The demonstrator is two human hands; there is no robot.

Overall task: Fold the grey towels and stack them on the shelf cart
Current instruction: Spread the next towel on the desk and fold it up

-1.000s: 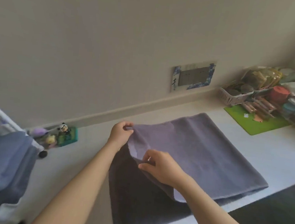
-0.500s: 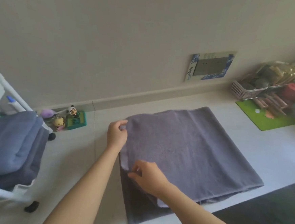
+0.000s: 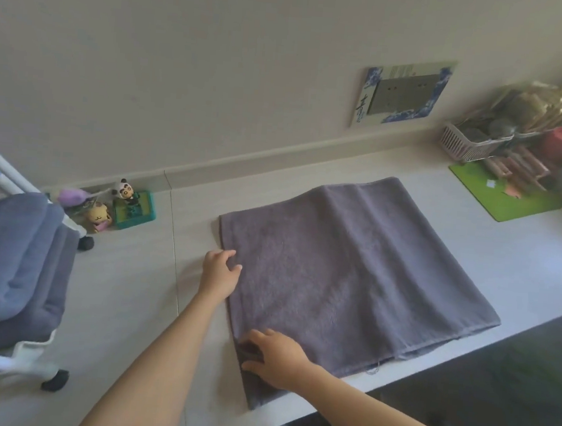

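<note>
A grey towel (image 3: 352, 275) lies folded flat on the white counter (image 3: 131, 302). My left hand (image 3: 219, 272) is at the towel's left edge, thumb on top and fingers curled at the hem, pinching it. My right hand (image 3: 275, 357) is at the near left corner and holds a small bunched fold between thumb and fingers. On the far left stands the white shelf cart (image 3: 4, 167), with a stack of folded blue-grey towels (image 3: 10, 258) on it.
Small toy figures and a green box (image 3: 132, 206) sit against the wall beside the cart. A green mat (image 3: 505, 203), a white basket (image 3: 469, 147) and clutter fill the back right. The counter's front edge runs just past the towel's near side.
The lifted half of the towel has come down onto the lower half. Both hands slid along the left edge toward me, and the view shifted left, showing more of the cart.
</note>
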